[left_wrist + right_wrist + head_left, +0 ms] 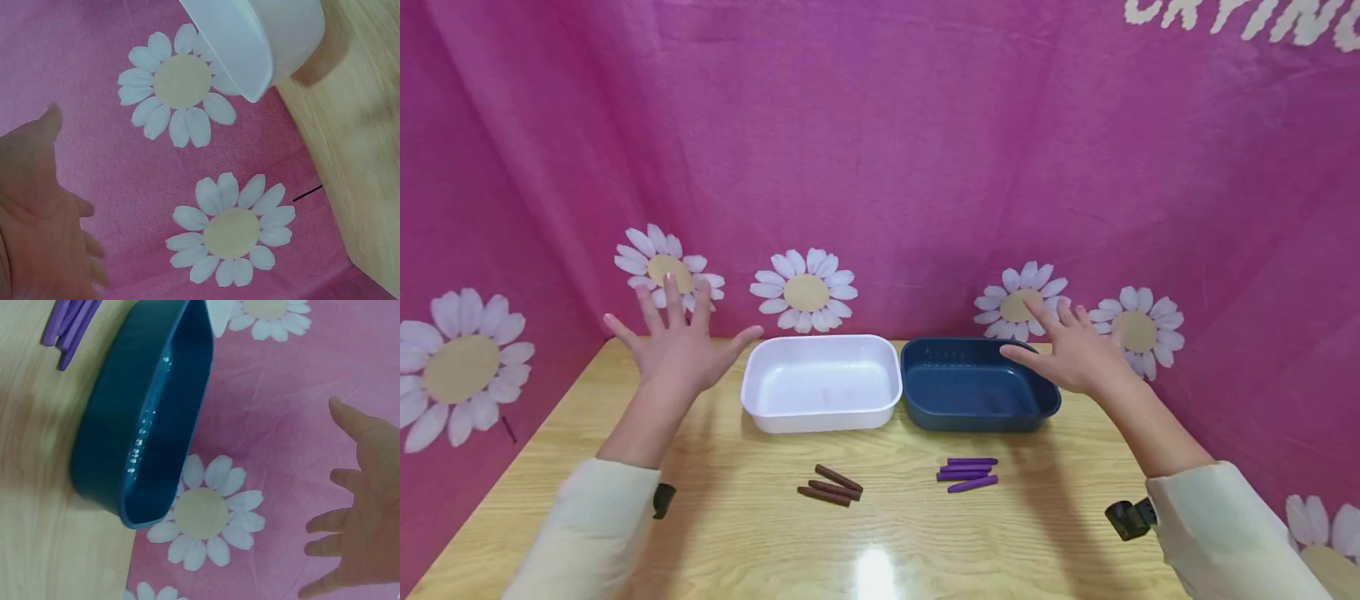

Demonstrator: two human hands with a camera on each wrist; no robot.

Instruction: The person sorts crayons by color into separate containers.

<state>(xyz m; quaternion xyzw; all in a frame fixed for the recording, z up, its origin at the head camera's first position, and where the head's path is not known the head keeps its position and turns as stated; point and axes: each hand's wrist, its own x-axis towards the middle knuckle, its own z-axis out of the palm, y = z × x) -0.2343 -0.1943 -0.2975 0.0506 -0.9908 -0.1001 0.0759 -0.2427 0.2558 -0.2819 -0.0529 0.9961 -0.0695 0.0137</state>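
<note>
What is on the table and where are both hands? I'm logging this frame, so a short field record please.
left hand: open, raised, holds nothing
right hand: open, above blue tray's right end
white tray: empty, left
blue tray: empty, right
brown crayons: before white tray
purple crayons: before blue tray
</note>
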